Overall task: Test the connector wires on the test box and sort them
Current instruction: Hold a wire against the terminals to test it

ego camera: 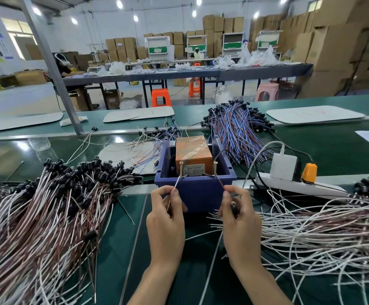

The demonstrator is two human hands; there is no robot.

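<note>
The test box (195, 190), a blue plastic bin with an orange unit (193, 151) inside, stands in the middle of the green bench. Two upright screws (181, 169) rise at its front rim. My left hand (167, 213) pinches a white wire lead (176, 183) whose tip reaches the left screw. My right hand (237, 213) pinches a brown lead (221, 183) pointing at the right screw, with a black connector (234, 208) tucked in its palm. A big pile of white and brown connector wires (47, 205) lies at the left, another pile (322, 230) at the right.
A heap of blue and brown wires (238, 126) lies behind the box. A white power strip (289, 183) with a charger and an orange plug sits right of the box. White boards (315, 114) lie on the conveyor beyond. A metal post (53, 69) rises at the left.
</note>
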